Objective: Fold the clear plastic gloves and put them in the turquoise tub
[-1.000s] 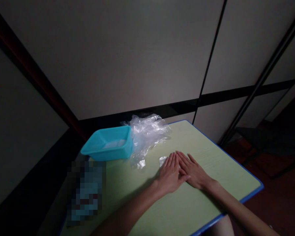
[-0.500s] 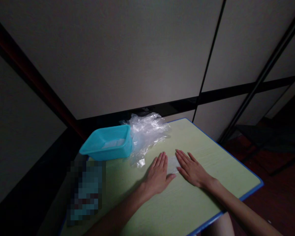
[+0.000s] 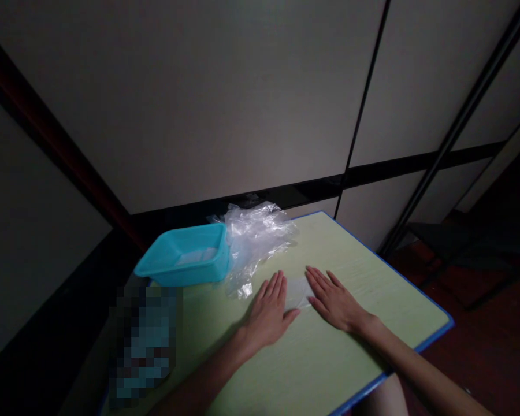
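You had both hands laid palm-down on the pale green table (image 3: 260, 384), neither one gripping anything. Your left hand (image 3: 268, 312) lay open, its fingers straight and close together, its thumb spread toward the right. Your right hand (image 3: 334, 300) was open too, fingers pointing forward and to the left, with the thumb apart from them. The small translucent sheet (image 3: 297, 292) lay flat on the tabletop between your hands, its sides meeting the fingers; how far it ran beneath them could not be told. Beyond your left hand sat a heap of crumpled clear plastic (image 3: 260, 234), against the right side of a turquoise basin (image 3: 199, 274), which held some whitish material (image 3: 197, 256). Nearer you, at the table's left, was a blurred-out item (image 3: 145, 346). Behind the table stood pale panels (image 3: 242, 115) with dark strips.
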`<state>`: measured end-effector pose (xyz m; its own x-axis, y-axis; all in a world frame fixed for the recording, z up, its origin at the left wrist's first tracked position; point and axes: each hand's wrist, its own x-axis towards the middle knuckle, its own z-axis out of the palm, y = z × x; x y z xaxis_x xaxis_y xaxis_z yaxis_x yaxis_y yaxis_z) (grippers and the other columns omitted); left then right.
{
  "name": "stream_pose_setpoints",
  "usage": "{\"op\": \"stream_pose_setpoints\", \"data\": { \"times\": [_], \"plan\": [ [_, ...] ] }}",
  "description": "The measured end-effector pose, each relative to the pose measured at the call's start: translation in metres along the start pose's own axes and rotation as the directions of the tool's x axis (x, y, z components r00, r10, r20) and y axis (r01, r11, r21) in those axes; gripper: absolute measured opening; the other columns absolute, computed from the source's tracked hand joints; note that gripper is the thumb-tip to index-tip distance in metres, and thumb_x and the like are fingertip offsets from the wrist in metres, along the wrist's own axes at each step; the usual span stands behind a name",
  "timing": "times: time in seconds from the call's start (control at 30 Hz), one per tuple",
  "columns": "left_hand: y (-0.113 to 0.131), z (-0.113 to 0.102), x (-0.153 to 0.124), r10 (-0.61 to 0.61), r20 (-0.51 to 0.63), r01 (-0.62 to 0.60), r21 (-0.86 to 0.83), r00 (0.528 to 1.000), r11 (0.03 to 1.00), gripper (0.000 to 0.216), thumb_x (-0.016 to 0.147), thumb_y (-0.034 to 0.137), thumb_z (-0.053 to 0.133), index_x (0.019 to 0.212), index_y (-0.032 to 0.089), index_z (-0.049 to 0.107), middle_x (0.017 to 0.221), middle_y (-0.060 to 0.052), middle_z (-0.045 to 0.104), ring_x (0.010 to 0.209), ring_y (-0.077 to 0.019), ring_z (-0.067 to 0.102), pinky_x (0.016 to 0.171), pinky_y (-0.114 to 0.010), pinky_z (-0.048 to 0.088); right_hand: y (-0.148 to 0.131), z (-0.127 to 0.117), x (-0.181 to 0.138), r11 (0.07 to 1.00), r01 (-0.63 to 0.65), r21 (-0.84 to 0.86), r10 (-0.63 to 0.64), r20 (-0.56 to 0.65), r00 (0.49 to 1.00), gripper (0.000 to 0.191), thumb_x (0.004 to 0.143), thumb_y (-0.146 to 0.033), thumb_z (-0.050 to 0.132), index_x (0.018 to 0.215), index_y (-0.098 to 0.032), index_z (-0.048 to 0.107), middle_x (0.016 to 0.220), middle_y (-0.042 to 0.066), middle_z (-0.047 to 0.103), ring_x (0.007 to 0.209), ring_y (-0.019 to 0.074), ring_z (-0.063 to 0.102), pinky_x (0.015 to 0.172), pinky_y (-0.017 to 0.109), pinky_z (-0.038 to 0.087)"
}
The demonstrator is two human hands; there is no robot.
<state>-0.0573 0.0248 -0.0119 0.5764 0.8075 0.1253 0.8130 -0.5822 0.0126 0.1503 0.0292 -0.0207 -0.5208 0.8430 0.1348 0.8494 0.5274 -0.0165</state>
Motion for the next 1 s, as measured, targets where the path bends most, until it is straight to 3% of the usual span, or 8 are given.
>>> {"op": "stream_pose_setpoints", "data": {
  "times": [0.23, 0.47, 0.63, 0.8, 1.0],
  "plan": [
    [-0.005, 0.002, -0.003, -0.019, -0.002, 0.019, -0.021, 1.0, 1.0, 0.066, 0.086, 0.047, 0.035, 0.132, 0.001, 0.025, 0.14, -0.019, 0.02, 0.13, -0.0256, 0.015, 0.104, -0.041, 0.021, 0.001, 0.003, -0.001, 1.0, 0.006, 0.009, -0.006, -0.044, 0.999, 0.056, 0.091, -0.041, 0.022, 0.137, -0.009, 0.022, 0.142, 0.013, 0.02, 0.13, 0.0214, 0.018, 0.104, 0.044, 0.019],
    [-0.02, 0.009, -0.014, -0.07, -0.078, 0.064, -0.079, 0.994, 0.995, 0.066, 0.085, 0.048, 0.034, 0.132, 0.002, 0.025, 0.139, -0.02, 0.023, 0.13, -0.0259, 0.015, 0.103, -0.041, 0.023, 0.001, 0.004, -0.001, 1.0, 0.0, 0.027, 0.001, -0.039, 0.999, 0.057, 0.091, -0.042, 0.021, 0.138, -0.011, 0.016, 0.142, 0.013, 0.019, 0.13, 0.0211, 0.018, 0.103, 0.044, 0.02],
    [-0.029, 0.008, -0.023, -0.096, -0.142, 0.07, -0.173, 0.985, 0.982, 0.06, 0.086, 0.041, 0.038, 0.132, 0.004, 0.025, 0.14, -0.019, 0.022, 0.13, -0.0241, 0.017, 0.103, -0.039, 0.025, 0.012, 0.001, 0.001, 0.956, -0.067, 0.287, 0.091, -0.069, 0.993, 0.056, 0.09, -0.039, 0.022, 0.139, -0.014, 0.01, 0.138, 0.012, 0.033, 0.125, 0.0198, 0.032, 0.101, 0.042, 0.026],
    [-0.029, 0.008, -0.02, -0.184, -0.186, 0.112, -0.341, 0.965, 0.933, 0.05, 0.087, 0.031, 0.036, 0.129, 0.006, 0.028, 0.138, -0.018, 0.028, 0.128, -0.0221, 0.024, 0.103, -0.038, 0.026, 0.034, -0.011, 0.01, 0.78, -0.053, 0.624, 0.141, -0.093, 0.986, 0.049, 0.089, -0.033, 0.022, 0.135, -0.014, 0.02, 0.113, 0.01, 0.057, 0.103, 0.0188, 0.052, 0.089, 0.037, 0.04],
    [-0.028, 0.004, -0.018, -0.259, -0.26, 0.112, -0.471, 0.93, 0.875, 0.039, 0.085, 0.021, 0.036, 0.123, 0.012, 0.035, 0.129, -0.015, 0.041, 0.121, -0.0208, 0.036, 0.101, -0.041, 0.03, 0.046, -0.025, 0.015, 0.739, -0.036, 0.673, 0.082, -0.037, 0.996, 0.045, 0.088, -0.033, 0.024, 0.128, -0.014, 0.031, 0.094, 0.007, 0.063, 0.087, 0.0192, 0.057, 0.082, 0.037, 0.042]
  ]
}}
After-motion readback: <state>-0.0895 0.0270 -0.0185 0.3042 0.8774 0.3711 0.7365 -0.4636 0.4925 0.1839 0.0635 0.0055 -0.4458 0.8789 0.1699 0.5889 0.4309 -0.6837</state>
